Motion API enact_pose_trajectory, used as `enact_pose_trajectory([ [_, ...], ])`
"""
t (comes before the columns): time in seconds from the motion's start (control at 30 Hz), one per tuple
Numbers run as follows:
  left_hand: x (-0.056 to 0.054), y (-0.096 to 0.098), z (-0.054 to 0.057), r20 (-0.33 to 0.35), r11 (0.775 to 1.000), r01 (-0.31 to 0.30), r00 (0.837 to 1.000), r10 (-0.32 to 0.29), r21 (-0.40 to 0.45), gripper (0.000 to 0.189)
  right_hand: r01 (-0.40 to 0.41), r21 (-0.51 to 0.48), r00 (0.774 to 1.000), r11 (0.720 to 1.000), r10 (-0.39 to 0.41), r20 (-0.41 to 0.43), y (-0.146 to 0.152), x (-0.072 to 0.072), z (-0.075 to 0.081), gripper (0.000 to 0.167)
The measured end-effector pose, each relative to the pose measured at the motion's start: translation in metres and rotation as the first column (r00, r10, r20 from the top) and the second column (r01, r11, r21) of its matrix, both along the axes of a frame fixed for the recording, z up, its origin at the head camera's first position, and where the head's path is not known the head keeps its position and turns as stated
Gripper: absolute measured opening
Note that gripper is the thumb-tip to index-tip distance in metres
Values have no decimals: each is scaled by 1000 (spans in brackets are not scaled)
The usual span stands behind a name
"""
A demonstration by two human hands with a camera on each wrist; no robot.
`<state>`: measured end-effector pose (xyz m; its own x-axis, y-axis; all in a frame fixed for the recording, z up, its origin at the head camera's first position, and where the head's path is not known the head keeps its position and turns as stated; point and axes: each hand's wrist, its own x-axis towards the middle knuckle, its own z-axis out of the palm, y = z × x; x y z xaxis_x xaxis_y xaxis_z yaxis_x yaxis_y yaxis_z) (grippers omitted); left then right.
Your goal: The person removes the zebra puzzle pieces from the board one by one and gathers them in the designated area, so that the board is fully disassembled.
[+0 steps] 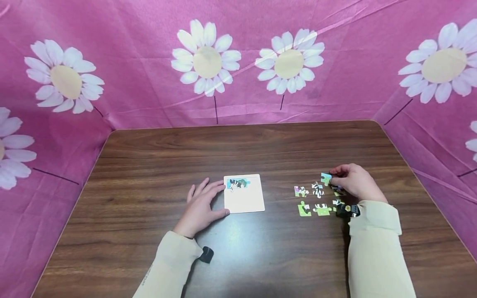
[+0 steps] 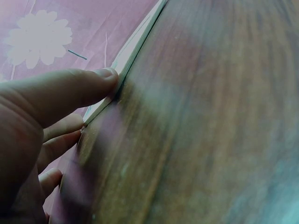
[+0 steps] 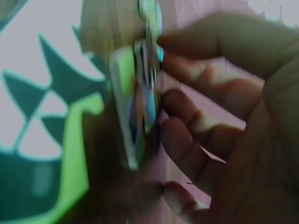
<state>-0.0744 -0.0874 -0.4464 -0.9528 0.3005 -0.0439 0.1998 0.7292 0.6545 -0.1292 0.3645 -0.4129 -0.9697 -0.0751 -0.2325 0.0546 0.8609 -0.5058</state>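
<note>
A white square puzzle board lies left of the table's middle. Along its top edge sit joined puzzle pieces with a zebra picture. My left hand rests at the board's left side, fingers spread, its thumb and a fingertip touching the edge; the thumb also shows against the edge in the left wrist view. To the right, my right hand pinches a blue-green puzzle piece between thumb and fingers. Several loose pieces lie below it, among them a striped piece and a green piece. My right hand and wrist strap partly hide others.
The brown wooden table is backed by a pink cloth with white daisies. A black wrist strap shows at the left sleeve, and another strap hangs over the loose pieces at the right.
</note>
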Motion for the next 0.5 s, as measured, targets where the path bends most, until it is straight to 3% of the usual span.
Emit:
enact_pose_trajectory([
  [0.17, 0, 0, 0, -1, 1000, 3, 1000, -3, -9, 69, -27, 1, 999, 1000, 27, 45, -1, 1, 2, 43],
  [0.5, -1, -1, 0, -1, 1000, 3, 1000, -3, -1, 69, -82, 26, 997, 996, 83, -6, -3, 3, 3, 33],
])
